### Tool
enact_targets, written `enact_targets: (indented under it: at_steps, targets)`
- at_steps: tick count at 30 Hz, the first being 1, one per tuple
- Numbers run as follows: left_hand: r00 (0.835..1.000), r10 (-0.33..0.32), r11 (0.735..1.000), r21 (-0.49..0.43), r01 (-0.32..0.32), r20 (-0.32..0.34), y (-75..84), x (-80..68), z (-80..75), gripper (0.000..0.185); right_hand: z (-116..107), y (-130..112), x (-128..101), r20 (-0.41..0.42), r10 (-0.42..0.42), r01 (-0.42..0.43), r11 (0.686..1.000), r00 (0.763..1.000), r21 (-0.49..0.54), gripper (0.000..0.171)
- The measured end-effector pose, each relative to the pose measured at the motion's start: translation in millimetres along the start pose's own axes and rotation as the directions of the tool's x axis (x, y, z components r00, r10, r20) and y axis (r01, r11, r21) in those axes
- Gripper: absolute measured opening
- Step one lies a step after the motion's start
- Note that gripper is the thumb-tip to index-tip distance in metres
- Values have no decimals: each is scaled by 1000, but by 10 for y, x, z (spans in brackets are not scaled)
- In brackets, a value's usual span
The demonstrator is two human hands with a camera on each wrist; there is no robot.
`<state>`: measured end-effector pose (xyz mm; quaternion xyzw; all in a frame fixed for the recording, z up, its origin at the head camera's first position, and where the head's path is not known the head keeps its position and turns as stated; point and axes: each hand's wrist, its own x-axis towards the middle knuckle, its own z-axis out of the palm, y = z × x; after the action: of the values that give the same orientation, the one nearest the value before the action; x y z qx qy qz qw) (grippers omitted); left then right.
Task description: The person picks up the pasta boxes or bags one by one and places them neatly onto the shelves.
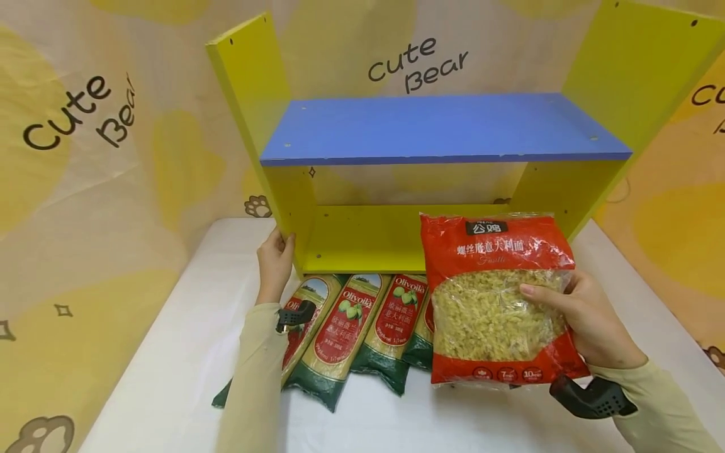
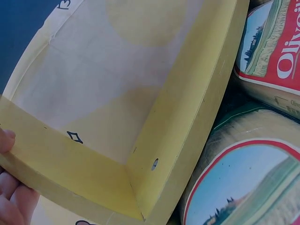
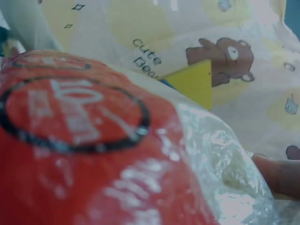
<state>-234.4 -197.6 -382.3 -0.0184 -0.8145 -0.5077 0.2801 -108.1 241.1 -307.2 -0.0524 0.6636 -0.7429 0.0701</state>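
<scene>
My right hand (image 1: 595, 321) grips the right side of a red bag of fusilli pasta (image 1: 498, 314), thumb across its clear front. The bag is upright before the right part of a yellow and blue shelf unit (image 1: 447, 129); in the right wrist view its red corner (image 3: 93, 187) fills the left side. With thumb and curled fingers, my left hand (image 1: 274, 261) holds the front edge of the shelf's left side panel (image 1: 289, 220). The left wrist view shows those fingers (image 2: 16, 201) around the yellow board (image 2: 70, 176).
Several green-ended spaghetti packs (image 1: 345, 333) lie in a row on the white table (image 1: 164, 358), in front of the shelf's bottom board (image 1: 368, 236). The red bag overlaps the rightmost pack. A patterned cloth backdrop (image 1: 113, 189) hangs behind and at both sides.
</scene>
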Motion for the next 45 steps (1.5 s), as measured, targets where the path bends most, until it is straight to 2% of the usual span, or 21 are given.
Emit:
enact_targets:
  at_steps: [3, 8, 15, 20, 26, 32, 37, 45]
  targets:
    - [1000, 0, 1000, 3, 0, 2, -12, -9, 4, 24, 35, -79, 19, 14, -49, 48, 998, 999, 46, 23]
    - [1000, -2, 1000, 7, 2, 7, -27, -37, 8, 24, 108, -242, 73, 32, -102, 100, 993, 994, 61, 26]
    - [1000, 0, 1000, 10, 0, 2, -25, -44, 25, 23, 243, -449, 133, 60, -126, 123, 991, 990, 49, 24]
    - [1000, 0, 1000, 4, 0, 3, -22, -47, 35, 24, 372, -604, 179, 49, -156, 155, 988, 987, 20, 22]
    - [1000, 20, 999, 36, -20, -3, -26, -53, 18, 21, 576, -870, 347, 72, -169, 161, 982, 983, 96, 25]
    - [1000, 26, 999, 29, -26, -7, -28, -33, -7, 21, 813, -1096, 551, 15, -120, 118, 988, 993, 101, 40]
    - [1000, 26, 999, 39, -25, -12, -24, -23, 3, 21, 959, -1190, 728, 1, -120, 119, 981, 993, 152, 42]
    - [999, 23, 999, 34, -22, -25, -4, -16, 13, 19, 1138, -1426, 1079, -103, -99, 127, 940, 990, 318, 41]
